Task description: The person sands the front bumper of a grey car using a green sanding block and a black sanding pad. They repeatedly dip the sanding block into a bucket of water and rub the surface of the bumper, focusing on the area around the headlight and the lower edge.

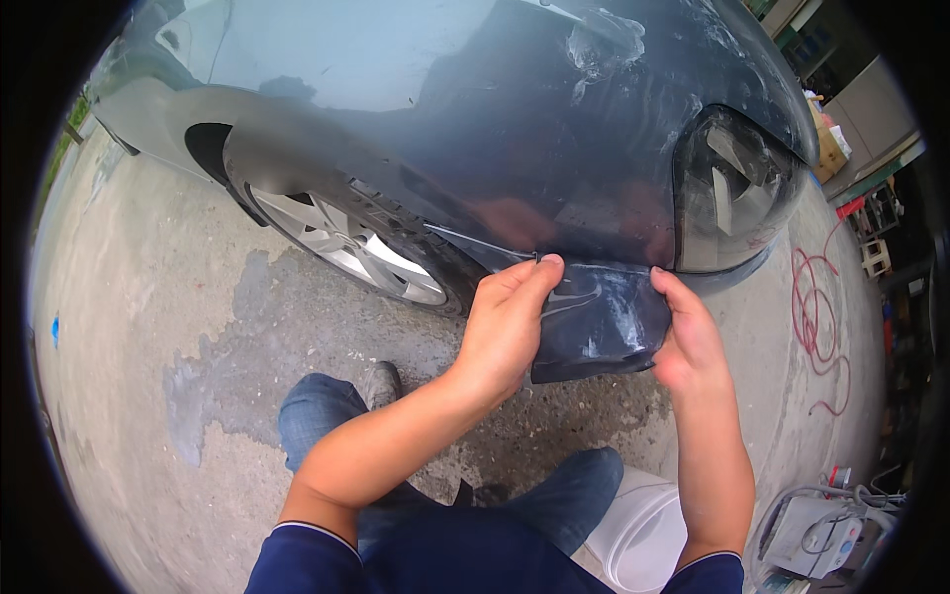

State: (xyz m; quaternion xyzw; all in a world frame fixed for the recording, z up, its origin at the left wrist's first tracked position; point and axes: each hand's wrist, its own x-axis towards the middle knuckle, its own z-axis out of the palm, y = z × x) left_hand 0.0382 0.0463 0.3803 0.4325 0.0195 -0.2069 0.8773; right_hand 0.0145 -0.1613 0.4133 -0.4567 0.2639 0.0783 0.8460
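Note:
Both my hands hold a thin dark sheet (604,322) with whitish smears and a wet-looking sheen. Its lower edge hangs free, and I cannot tell its material. My left hand (503,325) grips the sheet's left side, thumb on top. On the right side, my right hand (690,342) pinches it near the upper corner, with its other fingers mostly hidden. Just beyond the sheet is the dark front fender (554,168) of a car, marked with pale smudges. A seam in the bodywork runs toward my left thumb. The headlight (737,188) lies beyond my right hand.
The car's front wheel (346,238) stands to the left. A white bucket (648,535) sits beside my right knee. Red hose (816,317) lies looped on the concrete floor (129,327) at the right. A grey machine with cables (816,535) stands at the lower right.

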